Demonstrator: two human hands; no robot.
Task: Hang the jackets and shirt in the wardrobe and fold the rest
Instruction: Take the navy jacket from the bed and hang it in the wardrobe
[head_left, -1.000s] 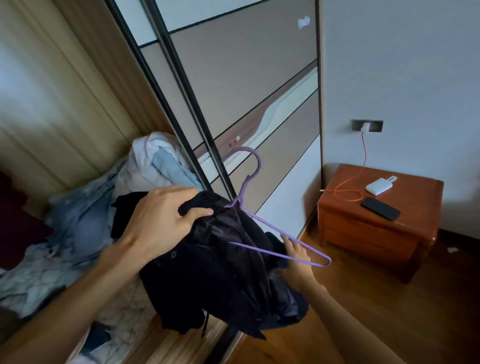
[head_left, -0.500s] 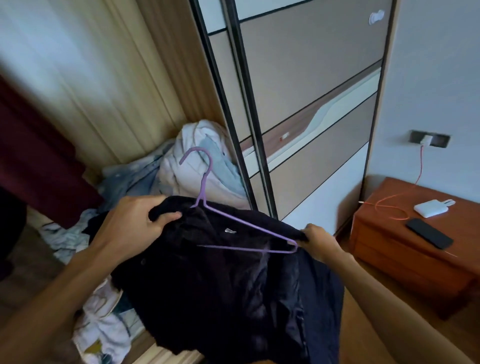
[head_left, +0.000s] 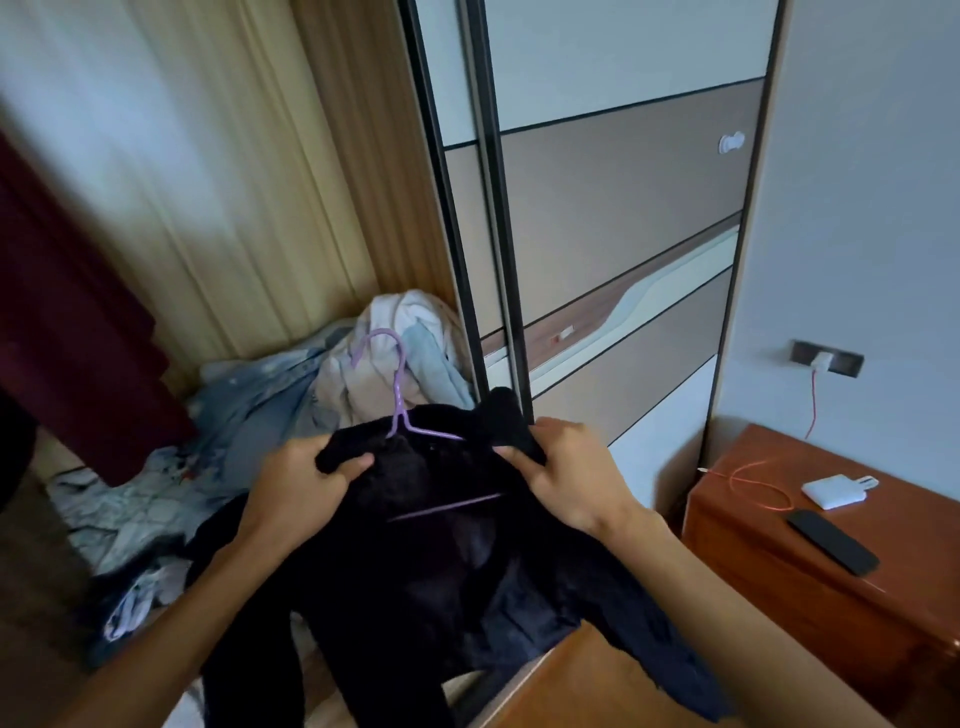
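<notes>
A black jacket (head_left: 441, 571) hangs in front of me on a purple hanger (head_left: 397, 395), whose hook sticks up above the collar. My left hand (head_left: 301, 488) grips the jacket's left shoulder and my right hand (head_left: 566, 473) grips its right shoulder and collar. The hanger's lower bar shows inside the open neck. The wardrobe (head_left: 597, 249) with sliding mirrored doors stands right behind the jacket.
A heap of pale clothes (head_left: 395, 353) and light blue fabric (head_left: 249, 415) lies on the wardrobe floor at the left. A dark red garment (head_left: 78, 338) hangs at far left. A wooden nightstand (head_left: 810, 561) at right carries a phone, a white power bank and a red cable.
The jacket has been pulled up and spread over the hanger. My right hand moved from the hanger's end up to the right shoulder. The view has risen and swung right.
</notes>
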